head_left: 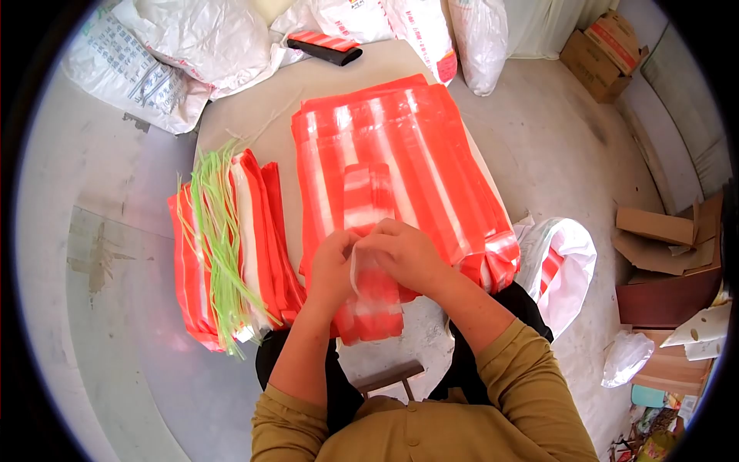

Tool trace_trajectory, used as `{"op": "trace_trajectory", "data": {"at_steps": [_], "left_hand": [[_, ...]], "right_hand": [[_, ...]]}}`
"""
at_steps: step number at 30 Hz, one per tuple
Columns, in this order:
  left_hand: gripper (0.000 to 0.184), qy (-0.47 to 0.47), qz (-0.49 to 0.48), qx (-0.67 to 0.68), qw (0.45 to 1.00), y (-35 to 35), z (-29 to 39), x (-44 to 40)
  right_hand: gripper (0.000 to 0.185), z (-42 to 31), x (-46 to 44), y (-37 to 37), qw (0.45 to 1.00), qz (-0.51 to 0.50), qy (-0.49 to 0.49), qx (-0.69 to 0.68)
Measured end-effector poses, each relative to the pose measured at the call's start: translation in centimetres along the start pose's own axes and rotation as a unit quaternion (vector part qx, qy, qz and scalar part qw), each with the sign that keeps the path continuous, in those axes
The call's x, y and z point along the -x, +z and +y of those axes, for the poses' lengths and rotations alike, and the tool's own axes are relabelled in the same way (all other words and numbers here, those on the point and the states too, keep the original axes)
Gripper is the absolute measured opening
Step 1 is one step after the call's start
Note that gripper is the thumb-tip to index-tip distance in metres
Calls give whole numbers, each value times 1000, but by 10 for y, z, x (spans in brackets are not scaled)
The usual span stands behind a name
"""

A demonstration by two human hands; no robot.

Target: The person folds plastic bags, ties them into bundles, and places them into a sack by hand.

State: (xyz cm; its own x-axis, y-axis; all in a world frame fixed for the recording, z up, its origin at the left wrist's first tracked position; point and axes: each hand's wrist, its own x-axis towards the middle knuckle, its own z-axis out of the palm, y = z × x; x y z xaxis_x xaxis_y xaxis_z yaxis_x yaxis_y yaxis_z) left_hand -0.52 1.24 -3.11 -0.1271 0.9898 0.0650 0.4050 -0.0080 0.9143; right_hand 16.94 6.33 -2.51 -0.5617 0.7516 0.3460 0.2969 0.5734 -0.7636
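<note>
Scanning L to R, I see the smaller stack of red/white striped plastic [192,273] at the table's L edge, w/ loose green strands [218,254] lying lengthwise over it, approx. parallel to its long side. Next comes my L hand [329,269], thumb side in, fingers curled at the narrow striped strip [369,312]; its tips are partly hidden, so can't tell exactly how they grip. The strip is btwn my hands, long axis running fwd-to-back: far end over the big striped stack [400,146], near end hanging toward my lap. Both hands are at its mid part, abt equally near, L on its L side, R on top and to the R. My R hand [404,254] is bent, thumb & index pinching clear plastic nr the L fingertips. Big stack lies under/beyond; R of it, an open white sack [573,258] w/ striped plastic inside.
</note>
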Motion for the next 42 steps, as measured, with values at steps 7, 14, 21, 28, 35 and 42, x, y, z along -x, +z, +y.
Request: {"op": "trace_trajectory", "data": {"at_steps": [7,14,21,28,35,42], "left_hand": [[10,-43,-3,31,999,1,-6,0],[9,-29,9,19,999,2,-7,1],[12,-67,6,12,998,4,1,3],[15,-85,1,56,995,6,-14,-1],[15,-31,-4,34,999,4,0,0],[13,-17,-11,6,1000,6,-5,4]], "right_hand": [[23,2,-3,2,1000,2,-21,21],[23,-12,-4,-4,998,-22,65,-3],[5,-1,-3,4,993,-4,21,116],[11,8,2,6,995,19,-50,87],[28,4,-3,3,997,0,-56,49],[27,13,-2,8,997,35,-28,58]]}}
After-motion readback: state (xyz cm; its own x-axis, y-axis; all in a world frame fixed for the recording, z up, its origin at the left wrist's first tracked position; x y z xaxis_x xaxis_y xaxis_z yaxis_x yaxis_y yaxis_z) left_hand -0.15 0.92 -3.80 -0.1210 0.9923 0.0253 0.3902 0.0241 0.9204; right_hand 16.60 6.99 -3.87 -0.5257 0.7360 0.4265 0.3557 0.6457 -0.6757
